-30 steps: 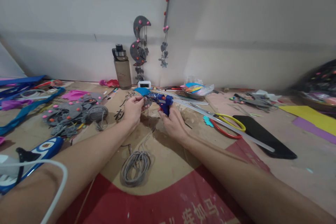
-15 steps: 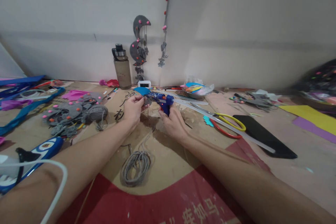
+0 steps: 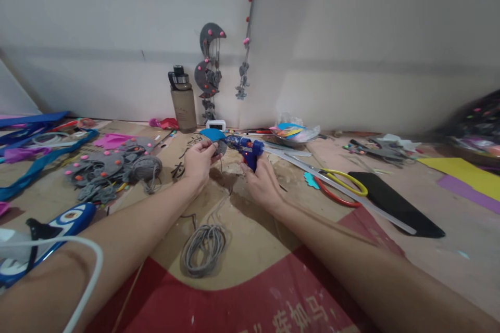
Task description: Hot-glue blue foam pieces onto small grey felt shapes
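My right hand (image 3: pixel 261 183) is closed round the handle of a blue glue gun (image 3: pixel 247 148), whose nozzle points left. My left hand (image 3: pixel 198 160) pinches a small grey felt piece (image 3: pixel 221 148) right at the nozzle tip, with a blue semicircular cut-out (image 3: pixel 212 134) showing just above its fingers. Both hands hover low over the cardboard sheet (image 3: pixel 242 229) on the floor. A coil of grey cord (image 3: pixel 203 245) lies on the cardboard between my forearms, one strand running up toward my hands.
Grey felt shapes with pink dots and a yarn ball (image 3: pixel 145 167) lie left. Scissors (image 3: pixel 339 183), a long clear ruler (image 3: pixel 351 196) and a black sheet (image 3: pixel 394 207) lie right. A water bottle (image 3: pixel 183 102) and hanging felt moons (image 3: pixel 208 70) stand by the wall. A white cable (image 3: pixel 74 250) crosses my left arm.
The glue gun and my right hand have shifted slightly right and up; my left hand keeps its pinch on the felt piece at the nozzle.
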The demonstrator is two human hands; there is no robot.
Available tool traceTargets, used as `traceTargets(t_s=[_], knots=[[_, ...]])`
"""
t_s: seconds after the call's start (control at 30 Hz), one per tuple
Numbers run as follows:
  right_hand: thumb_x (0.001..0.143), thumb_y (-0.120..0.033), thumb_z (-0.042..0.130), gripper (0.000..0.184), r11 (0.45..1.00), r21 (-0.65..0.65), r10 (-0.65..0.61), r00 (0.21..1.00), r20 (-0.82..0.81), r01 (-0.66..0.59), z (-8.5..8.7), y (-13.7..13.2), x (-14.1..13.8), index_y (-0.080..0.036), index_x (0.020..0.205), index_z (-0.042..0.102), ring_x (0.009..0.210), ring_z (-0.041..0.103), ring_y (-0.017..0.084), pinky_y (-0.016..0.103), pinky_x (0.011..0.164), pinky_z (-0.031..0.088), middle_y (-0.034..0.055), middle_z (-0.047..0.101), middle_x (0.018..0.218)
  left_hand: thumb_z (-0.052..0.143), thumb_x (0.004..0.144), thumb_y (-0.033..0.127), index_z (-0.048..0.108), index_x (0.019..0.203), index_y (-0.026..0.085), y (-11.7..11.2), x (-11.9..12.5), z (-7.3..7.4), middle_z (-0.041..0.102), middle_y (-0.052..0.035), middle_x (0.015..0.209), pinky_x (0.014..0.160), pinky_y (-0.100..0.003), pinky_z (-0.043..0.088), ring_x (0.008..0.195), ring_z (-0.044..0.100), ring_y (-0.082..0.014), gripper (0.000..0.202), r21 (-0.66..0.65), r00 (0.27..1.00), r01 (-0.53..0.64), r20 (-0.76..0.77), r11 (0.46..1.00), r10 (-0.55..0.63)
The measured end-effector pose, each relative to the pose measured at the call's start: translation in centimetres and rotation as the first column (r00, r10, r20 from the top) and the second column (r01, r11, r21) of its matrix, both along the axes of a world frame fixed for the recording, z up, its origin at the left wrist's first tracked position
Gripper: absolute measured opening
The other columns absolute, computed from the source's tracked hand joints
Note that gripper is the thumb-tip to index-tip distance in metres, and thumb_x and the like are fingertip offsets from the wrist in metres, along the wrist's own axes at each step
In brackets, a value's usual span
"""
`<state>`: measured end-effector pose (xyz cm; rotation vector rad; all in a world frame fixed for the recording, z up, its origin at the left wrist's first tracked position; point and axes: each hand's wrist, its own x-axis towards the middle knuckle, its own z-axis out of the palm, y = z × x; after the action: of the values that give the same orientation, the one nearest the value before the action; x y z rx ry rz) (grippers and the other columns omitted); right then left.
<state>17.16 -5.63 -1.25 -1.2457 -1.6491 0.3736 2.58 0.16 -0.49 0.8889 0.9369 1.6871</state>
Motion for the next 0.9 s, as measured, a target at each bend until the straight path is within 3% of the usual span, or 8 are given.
traceTargets(t_s=[0.37, 0.9], knots=[[0.079, -0.030, 0.047, 0.026, 0.999, -0.009, -0.044, 0.999, -0.030, 0.043, -0.16, 0.23, 0.09, -0.015, 0.100, 0.051, 0.083, 0.054, 0.023, 0.039, 0.081, 0.042, 0.0082, 0.059, 0.091, 0.073, 0.054, 0.020, 0.055, 0.069, 0.013, -0.11, 0.03, 0.16, 0.052, 0.0046, 0.054, 0.058, -0.027, 0.054, 0.049, 0.050, -0.0058, 0.025, 0.013, 1.000, -0.003, 0.014, 1.000, 0.003], [0.079, -0.030, 0.047, 0.022, 0.998, -0.042, -0.059, 0.989, -0.139, 0.054, -0.51, 0.73, 0.19, -0.017, 0.097, 0.049, 0.087, 0.052, 0.024, 0.043, 0.083, 0.042, 0.0081, 0.056, 0.089, 0.073, 0.056, 0.019, 0.055, 0.070, 0.012, -0.27, 0.04, 0.17, 0.057, 0.0017, 0.061, 0.062, -0.031, 0.055, 0.053, 0.054, -0.0071, 0.024, 0.025, 0.999, 0.043, 0.031, 0.999, -0.044]])
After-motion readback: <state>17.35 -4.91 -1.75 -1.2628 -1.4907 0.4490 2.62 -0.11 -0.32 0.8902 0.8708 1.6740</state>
